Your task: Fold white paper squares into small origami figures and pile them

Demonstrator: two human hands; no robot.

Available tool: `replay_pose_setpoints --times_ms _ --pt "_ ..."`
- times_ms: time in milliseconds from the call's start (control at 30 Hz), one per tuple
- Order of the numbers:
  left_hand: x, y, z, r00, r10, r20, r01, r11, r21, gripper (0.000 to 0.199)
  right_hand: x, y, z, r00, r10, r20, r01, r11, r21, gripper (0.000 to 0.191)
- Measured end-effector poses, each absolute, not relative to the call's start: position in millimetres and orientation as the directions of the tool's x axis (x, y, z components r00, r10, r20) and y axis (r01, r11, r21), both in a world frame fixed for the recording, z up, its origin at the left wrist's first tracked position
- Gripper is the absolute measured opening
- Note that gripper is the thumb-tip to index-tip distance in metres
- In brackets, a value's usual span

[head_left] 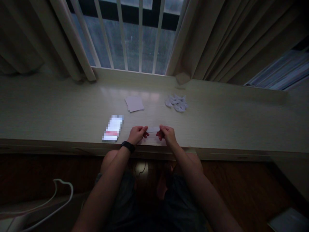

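Between my two hands is a small strip of white paper (153, 129), just above the front part of the pale sill. My left hand (138, 134), with a dark band on its wrist, pinches the strip's left end. At the right end, the thumb and fingers of my right hand (167, 133) are closed on the same paper. A short stack of square white paper sheets (135, 104) lies beyond my left hand. Past my right hand is a loose pile of crumpled or twisted white paper pieces (177, 103).
A lit phone (113, 129), its screen blurred out, lies left of my left hand. Curtains (210, 42) flank a barred window (130, 38) behind the sill (229, 119). A white cable (71, 190) loops at lower left. A pale flat object (289, 220) is at lower right.
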State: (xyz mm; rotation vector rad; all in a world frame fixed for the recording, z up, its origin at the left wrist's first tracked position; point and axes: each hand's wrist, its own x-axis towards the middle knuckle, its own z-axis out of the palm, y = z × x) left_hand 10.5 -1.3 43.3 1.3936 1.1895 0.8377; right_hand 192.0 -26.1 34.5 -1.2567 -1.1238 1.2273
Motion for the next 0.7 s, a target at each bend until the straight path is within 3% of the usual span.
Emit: replay_pose_setpoints --times_ms 367,567,700 --pt "16.9 -4.2 44.4 0.296 0.941 -0.167 0.087 0.147 0.985 0.048 190.6 -22.2 27.8 -0.020 0.997 -0.075 -0.029 -0.076 -0.997 0.041" --pt "17.8 -1.8 38.2 0.325 0.940 -0.109 0.036 0.102 0.994 0.042 183.8 -22.4 28.9 -0.094 0.994 -0.052 -0.064 -0.058 -0.996 0.038" --pt "20.1 -0.9 36.7 0.319 0.947 -0.036 0.145 -0.011 0.989 0.039 182.2 -19.0 22.6 -0.024 1.000 0.009 -0.039 0.008 -0.999 0.034"
